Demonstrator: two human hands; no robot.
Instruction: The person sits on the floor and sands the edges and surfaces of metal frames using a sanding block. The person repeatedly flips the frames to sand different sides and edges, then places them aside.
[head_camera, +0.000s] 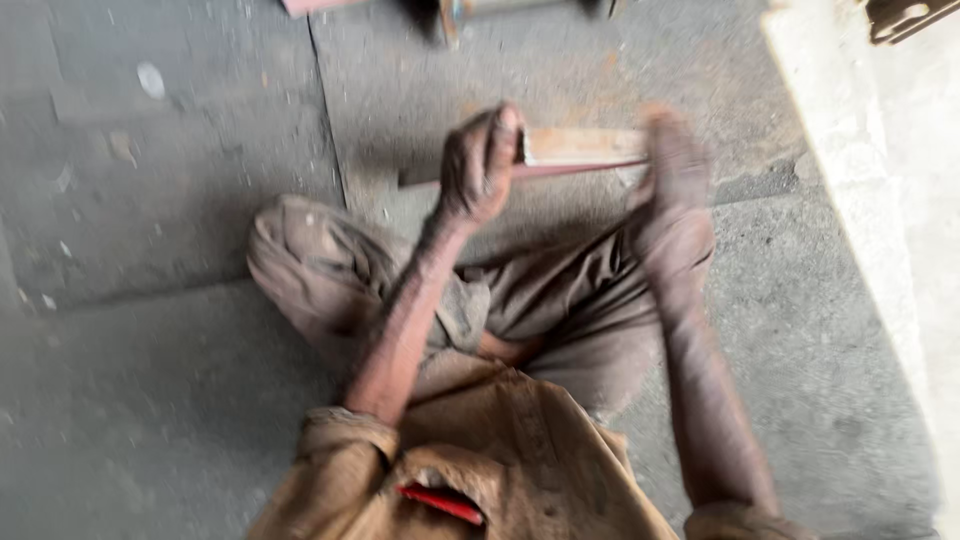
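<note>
Metal bar (580, 150) blurred; left hand (480, 165), right hand (675, 165) cover ends.

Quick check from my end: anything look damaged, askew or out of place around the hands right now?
Nothing clearly wrong. The left hand and right hand grip the ends of a flat metal strip held level above the concrete floor. The strip's surface looks rusty and worn, but motion blur hides any finer damage.

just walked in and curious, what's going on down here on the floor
A person sits cross-legged on a grey concrete floor, holding a flat, pale metal bar out in front with both hands. The left hand grips one end, its fingers wrapped around it. The right hand is at the other end, too blurred to show its grip.
</note>
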